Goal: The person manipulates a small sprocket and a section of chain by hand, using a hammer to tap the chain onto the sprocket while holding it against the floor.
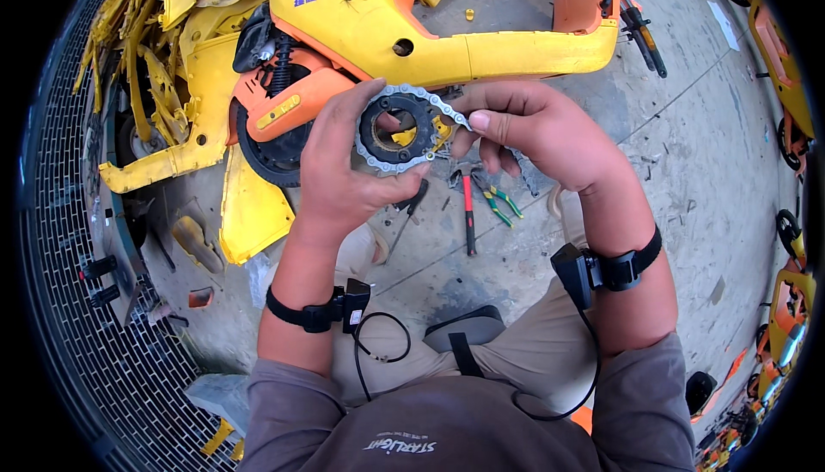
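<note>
My left hand (331, 171) holds a black sprocket ring (374, 120) upright, with the fingers behind it and the thumb along its lower edge. A silver roller chain (440, 106) wraps round much of the ring's rim. Its loose end runs off to the right, where my right hand (554, 133) pinches it between thumb and forefinger. Behind them lies a yellow and orange scooter body (365, 30) with an orange rear cover (288, 103) over a black wheel (273, 158). Each forearm wears a strapped black device with a cable.
Below my hands, a hammer with a red and black handle (469, 214) and green-handled pliers (500, 207) lie on the concrete floor (550, 257). Broken yellow panels (185, 25) are heaped at the far left. More yellow and orange scooters (786, 85) line the right side.
</note>
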A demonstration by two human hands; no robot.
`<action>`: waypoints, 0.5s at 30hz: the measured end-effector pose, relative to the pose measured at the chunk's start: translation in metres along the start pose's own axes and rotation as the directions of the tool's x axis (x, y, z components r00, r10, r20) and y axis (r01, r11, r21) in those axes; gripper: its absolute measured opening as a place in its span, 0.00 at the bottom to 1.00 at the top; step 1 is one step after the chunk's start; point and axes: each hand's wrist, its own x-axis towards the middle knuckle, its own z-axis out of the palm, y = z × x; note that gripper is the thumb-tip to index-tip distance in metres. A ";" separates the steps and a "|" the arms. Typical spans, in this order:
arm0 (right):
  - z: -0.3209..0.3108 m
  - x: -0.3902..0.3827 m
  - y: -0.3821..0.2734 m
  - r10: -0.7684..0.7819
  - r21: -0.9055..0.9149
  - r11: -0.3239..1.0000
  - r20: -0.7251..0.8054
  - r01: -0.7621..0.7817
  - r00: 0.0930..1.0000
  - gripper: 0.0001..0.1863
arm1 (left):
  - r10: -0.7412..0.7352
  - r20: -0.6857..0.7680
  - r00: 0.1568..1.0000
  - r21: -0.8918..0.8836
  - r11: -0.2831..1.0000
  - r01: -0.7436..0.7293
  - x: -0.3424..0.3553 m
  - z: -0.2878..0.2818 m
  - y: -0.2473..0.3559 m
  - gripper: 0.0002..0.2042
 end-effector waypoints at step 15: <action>0.014 -0.002 0.006 -0.089 0.175 0.981 0.050 0.079 0.995 0.22 | 0.031 -0.184 0.982 0.065 0.998 -0.020 0.001 0.016 -0.001 0.39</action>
